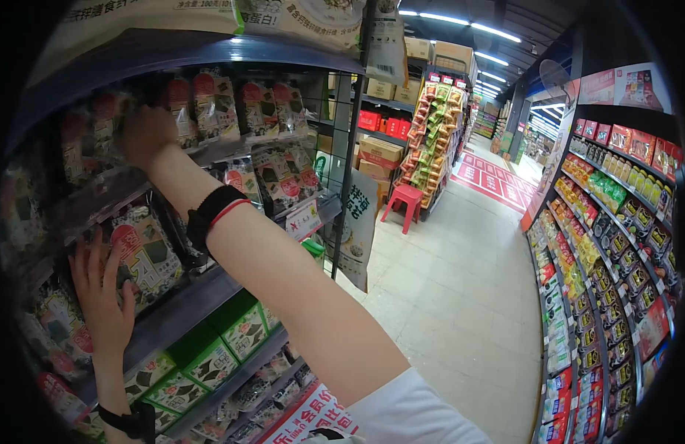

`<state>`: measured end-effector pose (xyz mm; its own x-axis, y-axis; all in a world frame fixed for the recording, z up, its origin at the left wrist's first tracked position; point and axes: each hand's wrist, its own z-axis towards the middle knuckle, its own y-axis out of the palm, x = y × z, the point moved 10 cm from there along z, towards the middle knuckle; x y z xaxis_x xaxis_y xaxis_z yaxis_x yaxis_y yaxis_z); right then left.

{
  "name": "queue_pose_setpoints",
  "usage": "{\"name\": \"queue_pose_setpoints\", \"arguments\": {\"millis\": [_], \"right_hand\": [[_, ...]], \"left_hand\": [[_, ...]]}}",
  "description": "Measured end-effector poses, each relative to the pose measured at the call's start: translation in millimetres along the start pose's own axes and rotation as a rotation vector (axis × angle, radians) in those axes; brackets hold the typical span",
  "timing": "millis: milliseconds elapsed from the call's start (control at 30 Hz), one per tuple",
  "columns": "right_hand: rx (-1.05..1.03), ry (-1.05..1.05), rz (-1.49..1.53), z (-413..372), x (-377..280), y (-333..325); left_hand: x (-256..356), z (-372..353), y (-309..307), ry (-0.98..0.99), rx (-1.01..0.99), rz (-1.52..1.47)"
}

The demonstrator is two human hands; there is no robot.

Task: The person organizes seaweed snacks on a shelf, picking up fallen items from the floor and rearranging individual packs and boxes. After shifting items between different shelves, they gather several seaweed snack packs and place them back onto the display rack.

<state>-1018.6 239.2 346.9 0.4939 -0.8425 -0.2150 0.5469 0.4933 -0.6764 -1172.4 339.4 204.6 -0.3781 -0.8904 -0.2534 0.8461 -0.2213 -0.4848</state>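
Note:
My right hand [148, 135] reaches up among the clear-wrapped packs on the upper shelf, beside a pack with a red round label [181, 111]. Its fingers are blurred and partly hidden, so what they hold does not show. Lower down, my left hand [102, 292] lies with spread fingers against the packs on the shelf below, its fingertips at the left edge of a large clear-wrapped pack [146, 255]. Both wrists wear black bands, and the right one also has a thin red cord.
Green boxes [209, 362] stand on a lower shelf. A wire mesh side panel and a hanging bag [357, 229] are at the shelf's right end. Further off are a red stool [405, 201] and a snack rack [435, 133]. Full shelves [616, 274] line the aisle's right side.

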Motion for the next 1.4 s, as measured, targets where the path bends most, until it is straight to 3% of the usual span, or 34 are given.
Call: {"name": "queue_pose_setpoints", "arguments": {"millis": [167,267,300,367,400,467,500,600,633,700,733,800,867,933,1000,1067,1100,1167,1267,1400], "right_hand": [[0.175,-0.166,-0.323,-22.4,1.1,-21.7],[0.722,-0.313,-0.252,-71.5,16.9,-84.3],[0.716,-0.314,-0.250,-72.4,29.4,-78.2],[0.618,0.047,-0.050,-68.1,90.0,-69.7],[0.611,0.047,-0.050,-72.9,97.9,-67.0],[0.399,-0.047,0.013,-78.3,103.4,-40.9],[0.556,-0.499,-0.129,-81.9,91.9,-28.3],[0.408,-0.745,-0.381,-98.3,95.1,-25.3],[0.203,-0.604,-0.427,-95.2,101.9,-25.8],[0.554,-0.840,-0.329,-144.7,87.7,-66.4],[0.350,-0.645,-0.161,-137.7,111.7,-64.0],[0.481,-0.722,-0.117,-183.1,90.9,-95.1],[0.358,-0.676,0.132,-215.0,100.5,-92.8],[0.228,-0.764,0.141,-259.2,102.4,-71.6],[0.083,-0.783,0.245,-297.5,111.6,-36.7],[-0.125,-0.749,0.250,-322.4,127.0,10.5],[-0.129,-0.751,0.265,-326.4,131.1,23.3],[-0.333,-0.557,0.177,-318.5,153.6,72.7],[-0.301,-0.439,0.182,-301.4,180.2,122.7],[-0.444,-0.322,0.339,-278.6,174.9,166.6]], "left_hand": [[-1.0,-2.5,3.8,0.020,0.001,0.040],[-2.2,-3.0,5.0,0.022,0.002,0.052],[-1.3,-3.0,4.9,0.036,0.005,0.077],[-3.9,-4.8,8.8,0.040,0.003,0.109],[-4.1,-5.6,10.2,0.049,0.006,0.143],[-3.6,-3.8,13.3,0.027,-0.024,0.158],[0.1,0.4,9.0,0.047,0.013,0.115],[-1.9,-0.9,7.3,0.022,0.015,0.105],[-1.4,-0.7,5.6,0.009,0.034,0.067],[4.0,3.2,-1.9,0.030,0.083,0.121],[13.4,6.6,-10.3,0.053,0.117,0.164],[30.6,9.1,-22.2,0.010,0.159,0.142],[56.4,-1.8,-33.5,-0.035,0.246,-0.159],[100.2,-27.9,-24.2,0.179,0.188,-0.294],[146.6,-62.0,10.8,0.333,-0.038,-0.424],[161.0,-85.8,58.3,0.217,-0.224,-0.456],[167.2,-93.1,74.6,0.208,-0.235,-0.450],[139.0,-101.2,120.1,-0.161,-0.280,-0.318],[131.8,-112.7,176.2,-0.281,-0.242,-0.112],[126.8,-126.0,188.0,-0.318,-0.322,-0.078]]}}
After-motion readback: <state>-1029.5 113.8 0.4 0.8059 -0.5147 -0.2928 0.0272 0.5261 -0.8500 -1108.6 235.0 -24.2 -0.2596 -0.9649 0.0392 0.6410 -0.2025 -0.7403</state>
